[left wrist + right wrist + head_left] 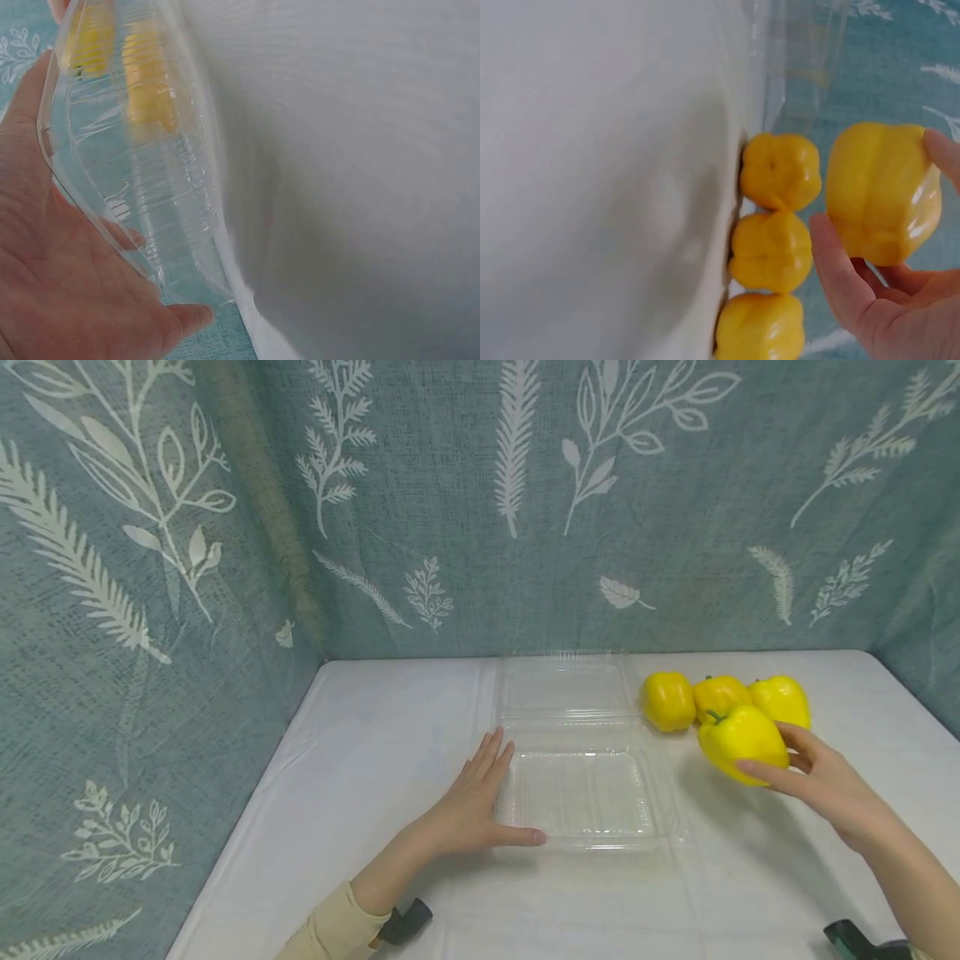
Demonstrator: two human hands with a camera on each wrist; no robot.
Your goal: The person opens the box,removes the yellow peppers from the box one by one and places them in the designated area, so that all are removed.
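A yellow bell pepper is gripped by my right hand, raised above the table to the right of an open clear plastic clamshell container. In the right wrist view the held pepper sits between thumb and fingers. My left hand spreads its fingers along the container's left side, with the thumb at the near left corner. In the left wrist view the palm faces the container wall, fingers straight. The container's lid lies unfolded behind the base. No pepper is inside.
Behind the held pepper, three more yellow bell peppers stand in a row at the back right, beside the lid. A white cloth covers the table. A green leaf-patterned curtain hangs along the back and sides.
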